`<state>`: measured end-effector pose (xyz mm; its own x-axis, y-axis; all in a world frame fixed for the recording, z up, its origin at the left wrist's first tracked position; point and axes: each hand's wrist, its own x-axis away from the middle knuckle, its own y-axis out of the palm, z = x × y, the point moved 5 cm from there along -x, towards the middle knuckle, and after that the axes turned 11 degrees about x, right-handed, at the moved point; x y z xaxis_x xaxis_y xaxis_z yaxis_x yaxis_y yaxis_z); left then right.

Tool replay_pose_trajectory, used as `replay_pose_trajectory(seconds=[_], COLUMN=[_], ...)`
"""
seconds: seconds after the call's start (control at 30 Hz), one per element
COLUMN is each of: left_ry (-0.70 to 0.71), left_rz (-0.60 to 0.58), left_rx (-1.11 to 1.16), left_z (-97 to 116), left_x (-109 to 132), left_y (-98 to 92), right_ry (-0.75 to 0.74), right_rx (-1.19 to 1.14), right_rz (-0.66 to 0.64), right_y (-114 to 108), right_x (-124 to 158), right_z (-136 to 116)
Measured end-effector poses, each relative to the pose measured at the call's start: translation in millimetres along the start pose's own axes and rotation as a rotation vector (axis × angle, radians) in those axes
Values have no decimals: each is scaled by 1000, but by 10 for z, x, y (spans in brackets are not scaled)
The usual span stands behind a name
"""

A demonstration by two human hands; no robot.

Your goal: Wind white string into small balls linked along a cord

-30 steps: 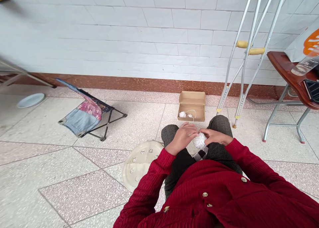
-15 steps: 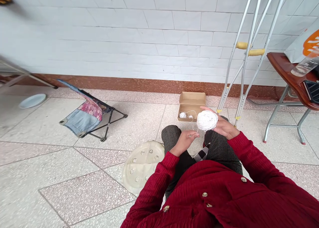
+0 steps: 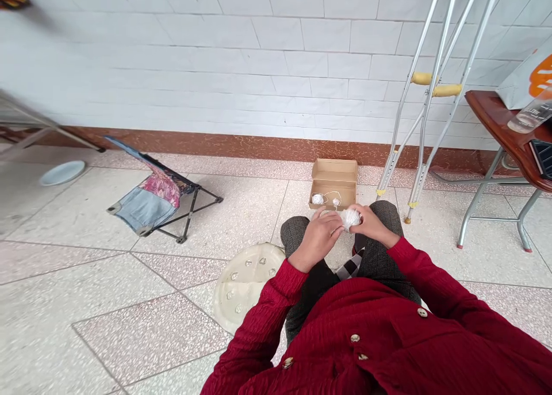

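Note:
A white ball of yarn [image 3: 351, 219] is held above my lap, between my knees. My right hand [image 3: 371, 223] wraps its fingers around the right side of the ball. From the other side, my left hand [image 3: 318, 238] reaches to the ball with bent fingers, its thumb and fingertips close together at the yarn; the strand there is hard to see. Just beyond my hands, an open cardboard box [image 3: 335, 171] stands on the floor. Inside it lie a small white yarn ball [image 3: 318, 199] and a smaller white bit [image 3: 336, 202], with a loose strand curving between them.
Crutches [image 3: 425, 102] lean on the tiled wall to the right, near a brown table [image 3: 495, 113] bearing a bottle [image 3: 528, 116] and a bag. A folding chair [image 3: 149, 202] stands left. A round pale lid-like disc [image 3: 230, 280] lies beside my left knee; a plate [image 3: 62, 173] lies farther left.
My right hand has turned from cradling the yarn ball on its palm to gripping its right side. My left hand has come up and forward against the ball.

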<state>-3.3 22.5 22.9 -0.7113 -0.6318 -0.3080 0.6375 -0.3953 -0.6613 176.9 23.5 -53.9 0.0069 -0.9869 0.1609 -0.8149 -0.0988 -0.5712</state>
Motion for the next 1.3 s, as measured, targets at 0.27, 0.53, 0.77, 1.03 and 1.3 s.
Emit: replay_pose_trajectory(seconds=[0.27,0.53,0.77,1.03,1.3], left_ry=[-79,-317,-353,-162,-144], left_rz=[155,247,65,-34,72], left_rx=[312,477,461,211,170], left_z=[-272,-549,-368,-142,-251], left_x=[-76,53,157,146,-24], left_y=[-40,87,400,288,-93], right_ry=[103,62,-42,-13,111], right_rx=[-845,-902,-708,125,-684], right_rz=[-452,-306,45,359,-321], right_y=[250,-44,-419,-274,363], right_x=[457,460,140,-95,410], right_z=[-275,-540,-722,-149,-121])
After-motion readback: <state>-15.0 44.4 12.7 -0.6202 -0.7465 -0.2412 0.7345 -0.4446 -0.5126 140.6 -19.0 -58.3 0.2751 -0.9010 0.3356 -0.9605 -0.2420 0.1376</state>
